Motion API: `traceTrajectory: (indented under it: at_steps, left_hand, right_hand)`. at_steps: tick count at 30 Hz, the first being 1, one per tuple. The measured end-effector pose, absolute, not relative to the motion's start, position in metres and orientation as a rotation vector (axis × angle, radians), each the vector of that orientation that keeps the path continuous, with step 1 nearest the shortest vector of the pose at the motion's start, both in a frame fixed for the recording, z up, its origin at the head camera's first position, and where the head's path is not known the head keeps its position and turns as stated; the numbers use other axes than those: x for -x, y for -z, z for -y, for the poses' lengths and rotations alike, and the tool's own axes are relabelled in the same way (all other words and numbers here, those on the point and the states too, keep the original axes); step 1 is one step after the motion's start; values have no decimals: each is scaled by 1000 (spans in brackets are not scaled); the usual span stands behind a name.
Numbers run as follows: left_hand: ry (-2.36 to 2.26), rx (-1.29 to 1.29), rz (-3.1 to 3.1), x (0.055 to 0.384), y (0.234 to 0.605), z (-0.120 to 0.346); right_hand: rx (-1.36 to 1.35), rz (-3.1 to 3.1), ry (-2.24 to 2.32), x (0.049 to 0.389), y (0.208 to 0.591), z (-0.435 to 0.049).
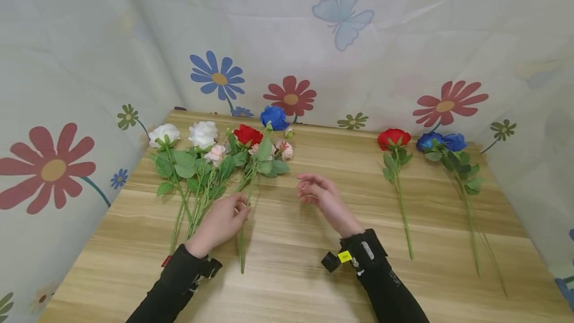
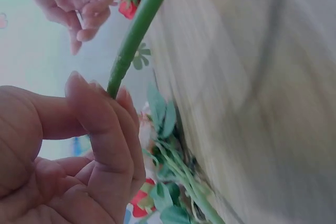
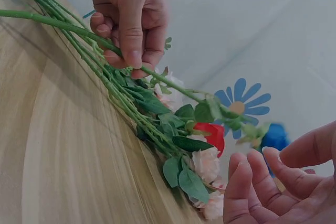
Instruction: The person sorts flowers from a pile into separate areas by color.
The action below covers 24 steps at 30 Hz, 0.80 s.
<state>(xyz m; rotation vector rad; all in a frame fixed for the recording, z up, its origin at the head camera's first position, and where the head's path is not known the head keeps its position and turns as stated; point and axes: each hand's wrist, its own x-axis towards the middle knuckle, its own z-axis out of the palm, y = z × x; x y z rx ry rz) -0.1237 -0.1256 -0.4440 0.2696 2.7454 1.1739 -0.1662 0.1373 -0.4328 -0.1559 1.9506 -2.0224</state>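
Observation:
My left hand [image 1: 220,223] pinches the green stem [image 2: 144,27] of a blue artificial rose [image 1: 274,117] between thumb and fingers. The stem is held above the table, its bloom pointing away toward the back cloth. Under and left of it lie a red rose [image 1: 248,135], white roses [image 1: 203,134] and pale pink flowers [image 3: 206,163], with leaves and stems crowded together. To the right of that stem hovers my right hand [image 1: 328,203], holding nothing, its fingers loosely bent. In the right wrist view, its fingertips appear near the blue bloom.
On the right of the wooden table [image 1: 309,283] lie a single red rose [image 1: 393,138] and two blue roses [image 1: 455,142], their stems toward me. A light cloth [image 1: 251,29] printed with flowers and a butterfly hangs behind and at the sides.

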Motion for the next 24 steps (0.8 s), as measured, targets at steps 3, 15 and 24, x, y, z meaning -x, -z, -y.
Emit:
traceTrajectory:
  at_steps: [3, 15, 24]
  left_hand:
    - [-1206, -288, -2756, 128, 441, 115]
    - [-1489, -402, -2535, 156, 428, 58]
    - [-1614, -510, -2426, 169, 437, 34]
  right_hand:
    - [144, -1963, 2034, 168, 432, -141]
    - [106, -2057, 2062, 176, 428, -160]
    - [130, -2162, 1923, 179, 427, -175]
